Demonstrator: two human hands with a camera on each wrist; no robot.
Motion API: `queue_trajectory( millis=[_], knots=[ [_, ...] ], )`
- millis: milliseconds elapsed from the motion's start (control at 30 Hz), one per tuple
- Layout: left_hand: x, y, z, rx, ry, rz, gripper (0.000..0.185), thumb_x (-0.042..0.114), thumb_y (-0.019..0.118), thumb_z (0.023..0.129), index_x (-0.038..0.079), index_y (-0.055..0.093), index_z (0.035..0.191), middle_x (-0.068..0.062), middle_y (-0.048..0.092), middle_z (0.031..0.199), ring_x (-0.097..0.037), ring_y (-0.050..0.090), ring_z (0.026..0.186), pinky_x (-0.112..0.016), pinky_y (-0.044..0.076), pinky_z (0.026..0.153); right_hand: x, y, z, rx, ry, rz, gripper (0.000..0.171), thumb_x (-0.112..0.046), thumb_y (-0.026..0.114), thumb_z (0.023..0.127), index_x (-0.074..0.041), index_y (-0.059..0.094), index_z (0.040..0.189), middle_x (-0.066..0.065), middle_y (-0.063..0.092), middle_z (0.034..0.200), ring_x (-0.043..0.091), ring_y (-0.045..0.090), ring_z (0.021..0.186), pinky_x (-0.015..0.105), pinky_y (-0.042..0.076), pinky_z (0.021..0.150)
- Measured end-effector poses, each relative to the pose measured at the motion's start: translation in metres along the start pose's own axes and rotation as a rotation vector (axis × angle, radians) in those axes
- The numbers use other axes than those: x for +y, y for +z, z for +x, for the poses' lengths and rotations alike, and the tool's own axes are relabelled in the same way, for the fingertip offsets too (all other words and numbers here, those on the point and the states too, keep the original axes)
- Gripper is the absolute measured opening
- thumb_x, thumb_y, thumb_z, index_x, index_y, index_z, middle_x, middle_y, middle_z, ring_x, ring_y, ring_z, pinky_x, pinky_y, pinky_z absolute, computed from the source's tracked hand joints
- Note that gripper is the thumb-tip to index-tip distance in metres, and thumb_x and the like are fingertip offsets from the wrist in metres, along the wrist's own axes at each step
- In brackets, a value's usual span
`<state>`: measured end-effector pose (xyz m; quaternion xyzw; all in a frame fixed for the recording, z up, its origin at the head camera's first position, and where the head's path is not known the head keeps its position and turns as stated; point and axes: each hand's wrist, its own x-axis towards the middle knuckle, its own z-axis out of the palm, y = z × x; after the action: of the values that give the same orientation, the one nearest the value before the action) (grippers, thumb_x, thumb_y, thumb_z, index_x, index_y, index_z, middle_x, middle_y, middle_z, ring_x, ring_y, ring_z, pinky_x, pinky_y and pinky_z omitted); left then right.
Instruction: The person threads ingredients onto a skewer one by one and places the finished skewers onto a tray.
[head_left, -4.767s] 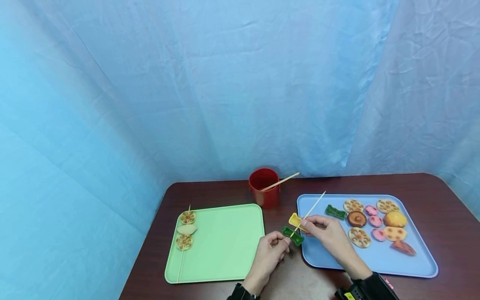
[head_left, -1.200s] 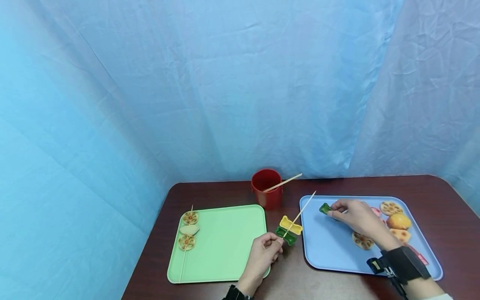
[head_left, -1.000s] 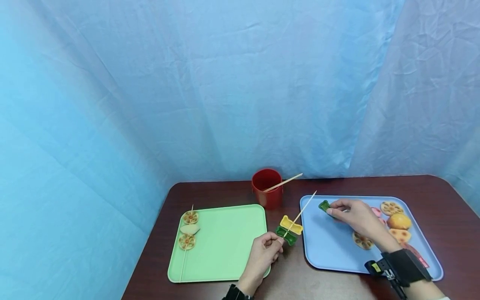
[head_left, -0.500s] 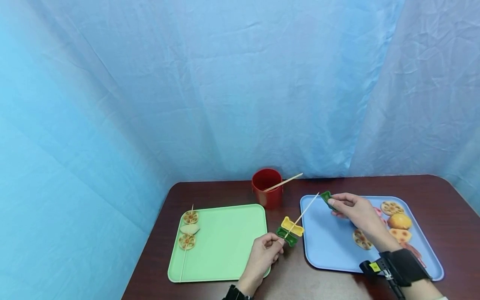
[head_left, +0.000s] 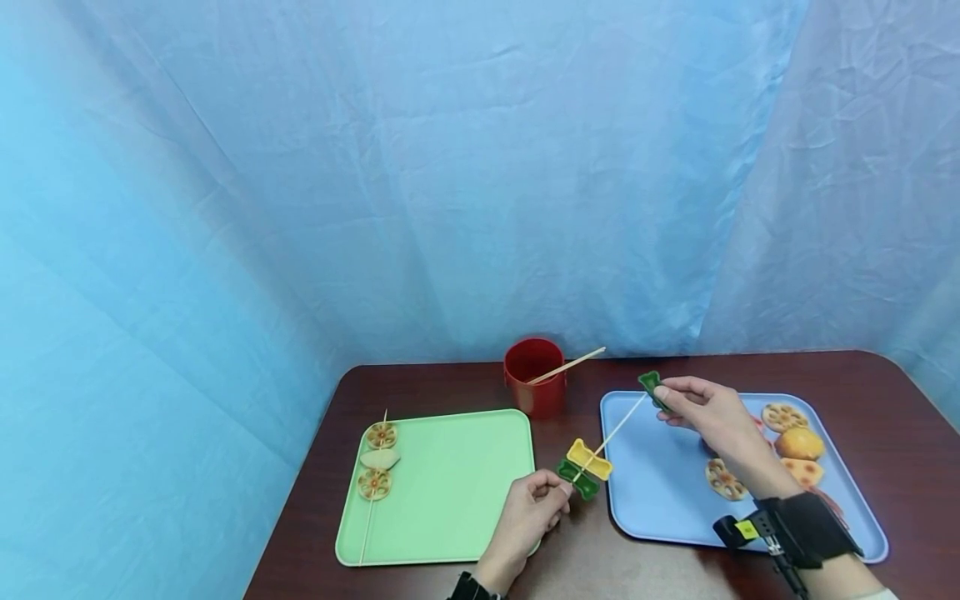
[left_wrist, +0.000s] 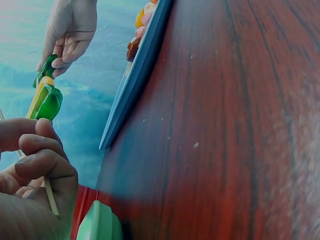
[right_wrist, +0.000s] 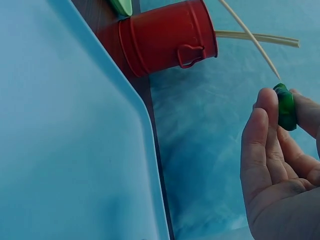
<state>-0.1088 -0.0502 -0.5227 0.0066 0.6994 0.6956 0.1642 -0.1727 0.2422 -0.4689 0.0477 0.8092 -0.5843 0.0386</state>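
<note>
My left hand (head_left: 528, 512) grips a bamboo skewer (head_left: 621, 423) near its lower end, which pokes out below the fingers in the left wrist view. Threaded just above those fingers are a toy green pepper piece (head_left: 573, 477) and, beyond it, a yellow pepper piece (head_left: 592, 460). Over the far left corner of the blue tray (head_left: 652, 521), my right hand (head_left: 708, 417) pinches another green pepper piece (head_left: 651, 385) between thumb and fingers. The skewer's pointed tip (right_wrist: 272, 67) comes right up to that piece in the right wrist view.
A finished-looking skewer with lotus root slices (head_left: 374, 484) lies on the green tray (head_left: 465, 554) at left. Behind stands a red bucket (head_left: 536, 400) holding sticks (head_left: 577, 362). Lotus slices (head_left: 726, 479), a yellow bun-like piece (head_left: 799, 443) and other toy foods lie on the blue tray.
The yellow piece has gone onto the skewer beside the green one. My right hand has lifted another green pepper piece off the blue tray and brought it to the skewer tip.
</note>
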Motion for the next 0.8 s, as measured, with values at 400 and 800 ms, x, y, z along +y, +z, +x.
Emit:
queue_trajectory(
  millis=[400,800],
  knots=[
    [-0.0010,0.0006,0.0005,-0.001,0.002,0.005,0.022,0.013,0.068,0.096,-0.009,0.067,0.096,0.001,0.060,0.069,-0.008,0.043,0.055,-0.023,0.035,0.049,-0.0044,0.0025,-0.0016,0.002,-0.017,0.019,0.065,-0.049,0.065,0.100,0.004,0.057,0.136,0.018,0.072,0.116,0.018,0.074,0.092,0.033,0.060,0.084],
    [-0.0008,0.0014,0.0006,-0.005,0.003,0.021,0.021,0.013,0.068,0.097,-0.008,0.068,0.097,0.002,0.060,0.069,-0.007,0.045,0.056,-0.022,0.037,0.050,-0.0017,0.0032,-0.0038,-0.006,-0.074,-0.002,0.062,-0.049,0.064,0.100,0.002,0.061,0.135,0.018,0.071,0.117,0.016,0.072,0.094,0.038,0.059,0.087]
  ],
)
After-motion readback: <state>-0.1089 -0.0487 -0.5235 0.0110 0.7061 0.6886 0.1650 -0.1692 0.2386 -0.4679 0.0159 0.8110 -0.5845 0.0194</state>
